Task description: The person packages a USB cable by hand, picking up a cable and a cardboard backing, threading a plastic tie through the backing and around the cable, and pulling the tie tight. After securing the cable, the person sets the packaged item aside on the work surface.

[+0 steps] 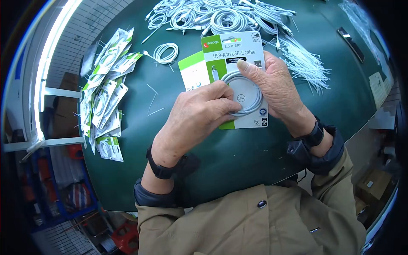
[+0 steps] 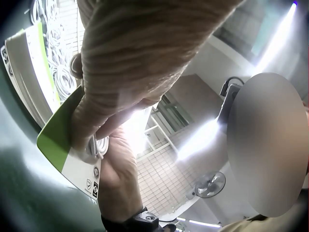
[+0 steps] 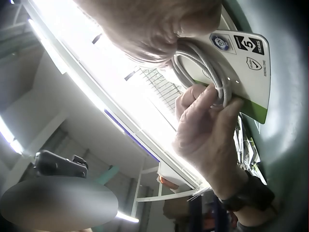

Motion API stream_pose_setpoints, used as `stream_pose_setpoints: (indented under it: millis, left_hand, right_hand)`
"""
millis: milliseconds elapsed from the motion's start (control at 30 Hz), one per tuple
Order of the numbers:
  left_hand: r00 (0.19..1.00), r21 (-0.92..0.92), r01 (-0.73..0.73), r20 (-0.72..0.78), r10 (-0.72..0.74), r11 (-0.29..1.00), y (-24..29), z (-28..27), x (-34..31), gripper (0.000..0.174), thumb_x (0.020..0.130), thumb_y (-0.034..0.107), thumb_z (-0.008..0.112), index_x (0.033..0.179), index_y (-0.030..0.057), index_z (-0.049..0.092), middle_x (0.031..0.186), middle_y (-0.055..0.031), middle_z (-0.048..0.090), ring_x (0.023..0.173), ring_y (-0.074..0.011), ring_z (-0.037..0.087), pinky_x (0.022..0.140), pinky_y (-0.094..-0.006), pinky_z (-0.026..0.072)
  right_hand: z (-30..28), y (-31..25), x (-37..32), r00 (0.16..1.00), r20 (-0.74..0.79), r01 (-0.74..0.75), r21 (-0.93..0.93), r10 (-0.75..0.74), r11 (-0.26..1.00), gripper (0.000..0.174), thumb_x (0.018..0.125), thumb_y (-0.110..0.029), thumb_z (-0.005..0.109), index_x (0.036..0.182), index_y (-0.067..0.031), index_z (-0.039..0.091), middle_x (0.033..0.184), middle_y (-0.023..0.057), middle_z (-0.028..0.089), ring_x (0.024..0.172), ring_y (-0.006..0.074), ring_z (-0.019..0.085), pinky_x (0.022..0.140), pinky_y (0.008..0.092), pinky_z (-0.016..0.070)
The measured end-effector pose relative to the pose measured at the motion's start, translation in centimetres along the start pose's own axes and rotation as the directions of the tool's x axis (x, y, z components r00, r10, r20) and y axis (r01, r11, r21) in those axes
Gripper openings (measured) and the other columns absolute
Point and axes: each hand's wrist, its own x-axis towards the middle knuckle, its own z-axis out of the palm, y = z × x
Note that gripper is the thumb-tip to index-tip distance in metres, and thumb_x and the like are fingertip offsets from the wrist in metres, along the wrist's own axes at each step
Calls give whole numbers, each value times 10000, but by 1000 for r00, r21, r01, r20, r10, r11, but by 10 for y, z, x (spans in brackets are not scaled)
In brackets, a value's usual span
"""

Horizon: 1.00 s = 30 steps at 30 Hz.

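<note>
Both hands are at a white and green packaging card printed "USB-A to USB-C cable", held tilted over the table. A coiled white cable lies against its front. My left hand pinches the coil's lower left part between thumb and fingers, as the right wrist view also shows at the cable. Gripping the card's right edge, my right hand has its thumb across the front, above the coil. Behind this card, further green and white cards form a stack, seen edge-on in the left wrist view.
Packaged cables are heaped at the green table's left edge. Many coiled white cables lie at the back, with one separate coil nearer. White cable ties are bunched at right, near a dark slim object and clear plastic.
</note>
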Motion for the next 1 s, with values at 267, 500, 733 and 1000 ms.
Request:
stream_pose_setpoints:
  millis: [267, 500, 733, 1000]
  left_hand:
    - [998, 105, -30, -46, 35, 994, -5, 13, -3, 205, 750, 42, 846, 935, 88, 772, 937, -19, 703, 761, -215, 730, 649, -330, 582]
    - [990, 40, 43, -135, -37, 998, -1, 27, 0, 254, 749, 66, 877, 974, 79, 760, 962, -42, 709, 753, -211, 729, 653, -322, 593]
    - [973, 10, 61, -223, -57, 998, 4, 37, 2, 293, 718, 60, 915, 954, 63, 740, 953, -67, 715, 710, -187, 708, 621, -306, 580]
    - [960, -156, 102, -244, -138, 983, 1, 48, -1, 170, 806, 90, 834, 900, 95, 693, 931, -49, 711, 737, -260, 716, 635, -361, 563]
  right_hand:
    - [-6, 4, 1, 1000, 8, 28, -141, -27, 990, 324, 1018, -189, 710, 1236, 40, 642, 1127, 138, 757, 956, 164, 746, 806, 286, 629]
    - [-5, 5, 3, 994, -71, 80, -58, -85, 995, 290, 1021, -158, 699, 1226, 41, 646, 1114, 138, 759, 933, 151, 745, 783, 286, 631]
    - [-5, 0, 3, 995, -67, 71, -25, -73, 997, 285, 1026, -150, 691, 1228, 43, 637, 1128, 149, 751, 948, 164, 746, 781, 288, 636]
    - [-9, 5, 5, 994, -82, 75, -23, -77, 997, 285, 1022, -157, 701, 1228, 27, 632, 1139, 150, 743, 977, 173, 742, 813, 298, 636]
